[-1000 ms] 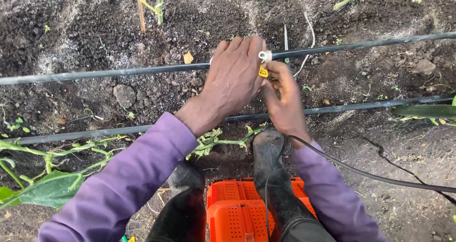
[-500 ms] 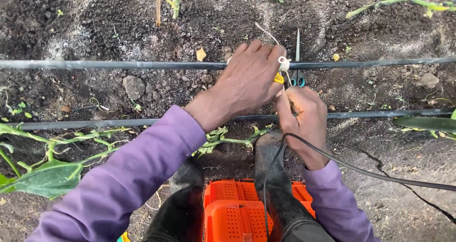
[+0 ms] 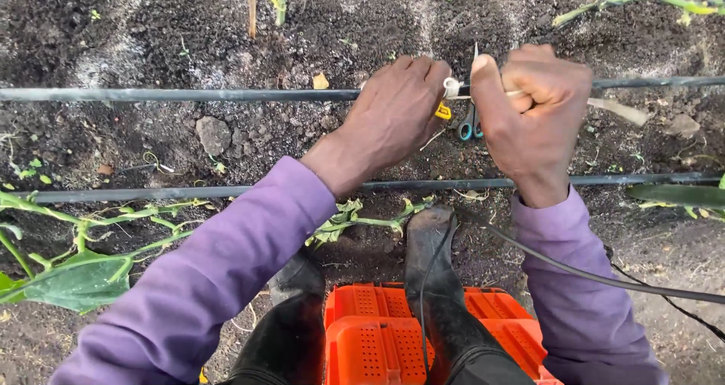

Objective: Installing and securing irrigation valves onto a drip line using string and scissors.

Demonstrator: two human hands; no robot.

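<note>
Since half a second ago: right hand (image 3: 532, 117) risen from below the upper black irrigation pipe (image 3: 181, 95) to level with it, now a closed fist at upper centre-right of frame; left hand (image 3: 393, 117) unchanged in place on the pipe.

Left hand: fingers curled over the upper pipe at upper centre, knuckles toward the camera; grip closed on the pipe beside a small white ring-shaped clip (image 3: 451, 87); small yellow plastic tag (image 3: 443, 112) hanging just below the fingertips.

Right hand: clenched around a pale flat strip (image 3: 615, 110) running out to the right of the fist; thumb upright beside the white clip; blue-handled scissors (image 3: 469, 125) showing in the gap between both hands, handles downward, blade tip upward; holder of the scissors not determinable.

Second black irrigation pipe (image 3: 151, 194) lying across mid-frame, parallel to the first, passing under both purple sleeves (image 3: 219, 279); thin black cable (image 3: 604, 278) crossing lower right.

Dark tilled soil (image 3: 113, 37) across the upper frame; grey stone (image 3: 214, 134) at left of centre; green trailing vine with broad leaf (image 3: 68, 275) at lower left; orange perforated plastic crate (image 3: 377, 340) at bottom centre, black rubber boots (image 3: 438, 279) against it.
</note>
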